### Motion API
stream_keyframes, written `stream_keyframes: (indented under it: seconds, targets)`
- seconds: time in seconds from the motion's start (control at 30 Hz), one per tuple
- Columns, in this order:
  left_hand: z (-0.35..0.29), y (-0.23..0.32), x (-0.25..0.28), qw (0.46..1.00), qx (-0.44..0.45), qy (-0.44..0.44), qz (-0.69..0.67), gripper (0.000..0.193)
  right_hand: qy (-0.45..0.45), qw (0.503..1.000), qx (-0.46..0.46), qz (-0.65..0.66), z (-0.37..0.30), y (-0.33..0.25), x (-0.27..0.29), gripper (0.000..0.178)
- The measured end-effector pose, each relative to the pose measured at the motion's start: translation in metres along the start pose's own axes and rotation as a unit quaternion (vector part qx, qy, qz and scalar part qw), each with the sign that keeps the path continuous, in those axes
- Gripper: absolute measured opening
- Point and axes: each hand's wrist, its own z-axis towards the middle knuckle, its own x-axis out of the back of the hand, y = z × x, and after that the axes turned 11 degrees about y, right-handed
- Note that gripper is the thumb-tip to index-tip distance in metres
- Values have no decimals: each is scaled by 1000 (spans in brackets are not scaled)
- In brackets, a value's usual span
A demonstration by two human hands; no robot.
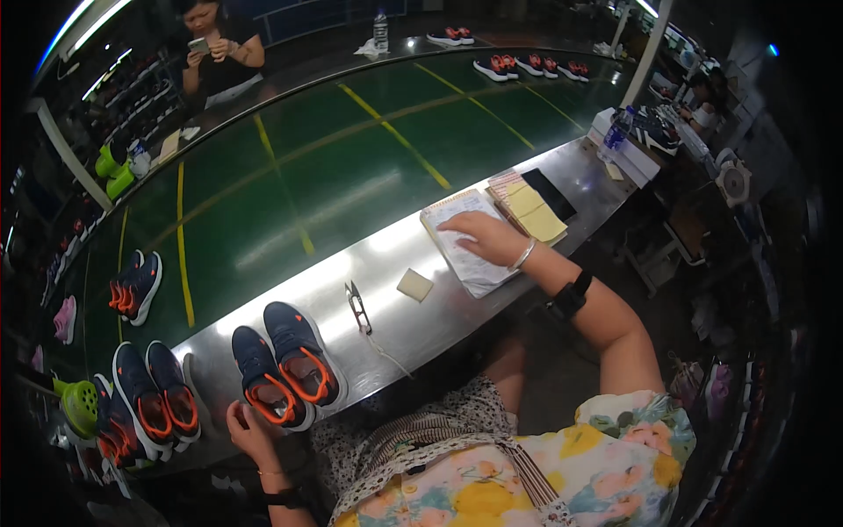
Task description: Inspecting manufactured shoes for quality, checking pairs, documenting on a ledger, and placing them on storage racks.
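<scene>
My right hand (485, 237) lies palm down with fingers outstretched on a spiral notebook (479, 274), whose open page bears handwriting. At the table's front edge, my left hand (250, 432) is beside the heel of a navy sneaker (262, 376) with an orange collar; its fingers are loosely apart and grip nothing I can see. Whether it touches the shoe, I cannot tell. The matching sneaker (299, 347) stands to its right. Between the shoes and the notebook lie thread snips (357, 307) with a cord and a small beige pad (414, 285).
A green conveyor belt (334, 167) with yellow lines runs beyond the metal table (395, 338). More navy sneakers (145, 391) stand at the left. Yellow note sheets (537, 211) and a dark flat object (551, 193) lie beyond the notebook. A person (219, 53) holding a phone is across the belt.
</scene>
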Motion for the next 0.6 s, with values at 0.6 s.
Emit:
stream_keyframes:
  seconds: [0.6]
  targets:
    - [4, 56, 19, 884, 263, -165, -348, 31, -224, 954, 80, 183, 71, -196, -142, 56]
